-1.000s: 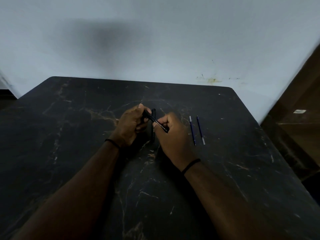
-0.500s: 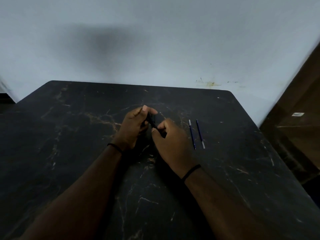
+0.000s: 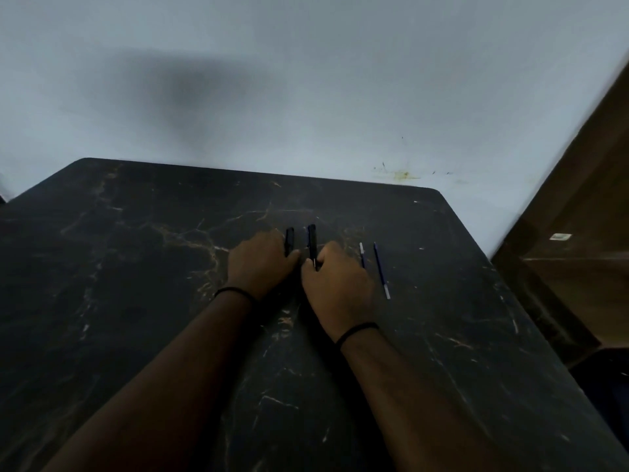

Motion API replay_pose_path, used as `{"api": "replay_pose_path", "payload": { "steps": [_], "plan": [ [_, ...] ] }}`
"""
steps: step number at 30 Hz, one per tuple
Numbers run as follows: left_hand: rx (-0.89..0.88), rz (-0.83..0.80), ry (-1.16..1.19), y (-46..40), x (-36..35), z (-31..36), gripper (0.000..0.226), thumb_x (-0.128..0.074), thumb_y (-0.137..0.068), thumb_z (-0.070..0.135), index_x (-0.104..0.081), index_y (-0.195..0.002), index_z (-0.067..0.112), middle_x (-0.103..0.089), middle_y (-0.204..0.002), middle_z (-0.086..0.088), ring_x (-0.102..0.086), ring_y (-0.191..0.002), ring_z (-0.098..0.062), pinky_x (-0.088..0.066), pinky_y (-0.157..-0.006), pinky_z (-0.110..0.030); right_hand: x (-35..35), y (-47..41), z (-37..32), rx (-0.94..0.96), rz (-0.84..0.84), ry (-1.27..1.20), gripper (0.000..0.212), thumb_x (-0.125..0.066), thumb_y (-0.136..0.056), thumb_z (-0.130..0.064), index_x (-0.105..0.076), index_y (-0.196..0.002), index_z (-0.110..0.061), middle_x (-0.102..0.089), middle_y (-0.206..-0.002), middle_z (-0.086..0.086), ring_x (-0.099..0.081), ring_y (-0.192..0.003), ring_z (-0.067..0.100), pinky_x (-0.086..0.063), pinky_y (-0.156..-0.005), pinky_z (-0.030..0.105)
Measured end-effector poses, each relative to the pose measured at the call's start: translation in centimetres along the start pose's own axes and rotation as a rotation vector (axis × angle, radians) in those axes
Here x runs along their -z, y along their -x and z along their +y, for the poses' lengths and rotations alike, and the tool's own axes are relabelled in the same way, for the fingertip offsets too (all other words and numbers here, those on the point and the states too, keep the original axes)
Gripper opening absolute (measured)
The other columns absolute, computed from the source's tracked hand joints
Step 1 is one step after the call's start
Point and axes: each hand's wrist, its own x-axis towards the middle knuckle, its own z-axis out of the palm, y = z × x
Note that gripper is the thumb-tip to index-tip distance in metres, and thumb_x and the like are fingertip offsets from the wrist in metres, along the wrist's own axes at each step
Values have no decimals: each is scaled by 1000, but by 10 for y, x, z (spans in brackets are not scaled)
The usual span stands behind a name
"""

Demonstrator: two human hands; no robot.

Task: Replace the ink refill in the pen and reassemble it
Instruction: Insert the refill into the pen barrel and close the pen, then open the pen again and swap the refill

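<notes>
Worktop (image 3: 136, 301): black, marbled with pale and tan veins, pushed up against a pale wall (image 3: 306, 80).
Left hand (image 3: 260, 262): palm down on the worktop, knuckles up, fingers curled under; thin black band (image 3: 235, 291) at the wrist.
Left grip: hidden under the back of the hand; touching the near end of a short black pen piece (image 3: 289, 241), but clamped on it or merely resting there, cannot tell.
Right hand (image 3: 337, 284): just beside the left, also low on the worktop, black band (image 3: 357, 330) on the wrist.
Right grip: thumb and fingers closed together on the near end of the black pen body (image 3: 312, 240); a small pale glint at the pinch point.
Pen body: pointing away toward the wall, far end clear of the hand; lying flat or slightly lifted, hard to say in this dim light.
Two black pieces: side by side, roughly parallel, a narrow gap between them.
Refills: two thin blue ones lying loose on the worktop right of the right hand; nearer refill (image 3: 362, 255) partly hidden behind the knuckles, farther refill (image 3: 381, 270) fully in view with a pale tip at its near end.
Containers: nothing of that sort in view; every piece lies straight on the worktop.
Right edge: brown wooden furniture (image 3: 578, 233) standing beside the worktop, small pale label on it.
</notes>
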Motion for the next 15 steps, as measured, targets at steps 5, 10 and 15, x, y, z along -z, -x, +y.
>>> {"api": "replay_pose_path", "payload": {
  "steps": [5,10,15],
  "plan": [
    [-5,-30,25,-1,5,-1,35,-49,-87,52,-57,-84,18,-55,-77,1,-53,-68,-22,-40,-62,-32,-9,-6,-1,3,-31,65,27,-55,-95,-43,-56,-98,-16,-68,-93,4,-66,-88,25,-50,-67,35],
    [41,32,184,1,8,-2,29,-51,-87,34,-46,-63,19,-53,-64,1,-48,-55,-14,-28,-49,-27,-16,-14,-5,20,-51,114,28,-55,-96,-43,-56,-101,-16,-69,-98,5,-66,-92,26,-39,-63,32],
    [35,79,217,3,10,-3,33,-54,-89,35,-41,-63,20,-48,-63,2,-43,-54,-12,-25,-48,-28,-18,-17,-6,15,-32,139,33,-54,-97,-46,-54,-106,-14,-69,-100,7,-67,-91,27,-38,-61,32]
  ]
}}
